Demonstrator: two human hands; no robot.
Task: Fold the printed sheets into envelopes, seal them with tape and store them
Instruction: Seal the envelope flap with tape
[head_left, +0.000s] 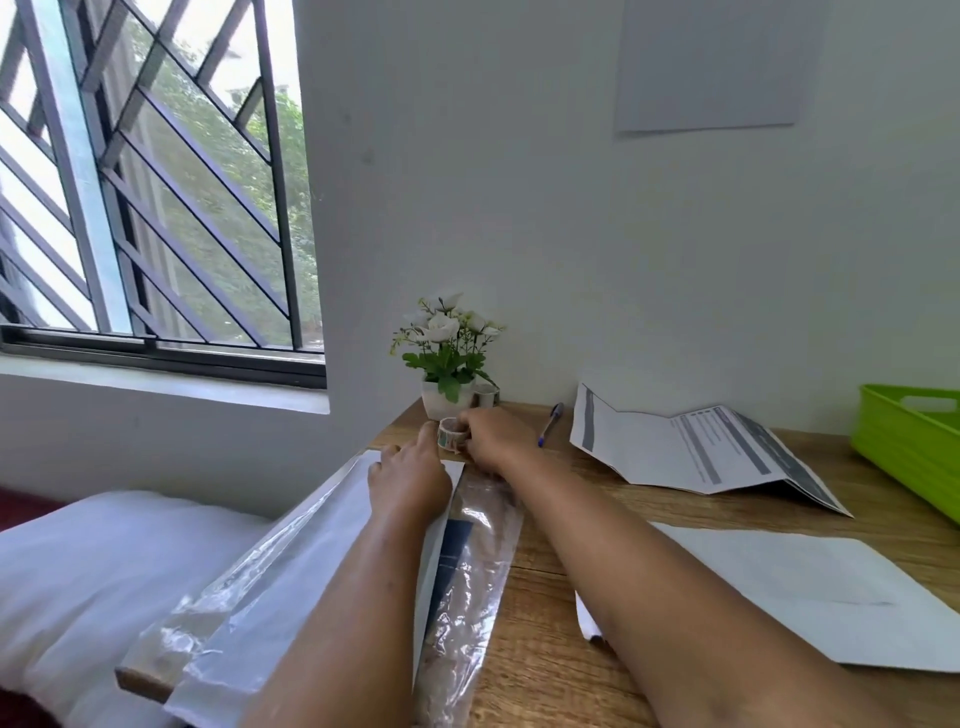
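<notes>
tape roll (448, 434): far desk edge, 12 o'clock from both wrists; just in front of flower pot (439, 402)
right hand (496, 436): fingers curled round the roll from its 3 o'clock side; clamped on it
left hand (410, 475): forefinger straight against the roll at 9 o'clock; pinch on tape end: cannot tell
printed sheet (696, 452): creased, 2 o'clock, well apart; green basket (904, 441) at 3 o'clock
step: probably freeing the tape end; steady the roll, peel slowly, keep strip off plastic sleeve (467, 561)

We see a matt, wood-grain counter (545, 649), and on its left part a crinkled, glossy clear plastic sleeve (470, 582). The printed sheet (654, 452) at the far right is matt paper, the green basket (893, 447) smooth plastic.
</notes>
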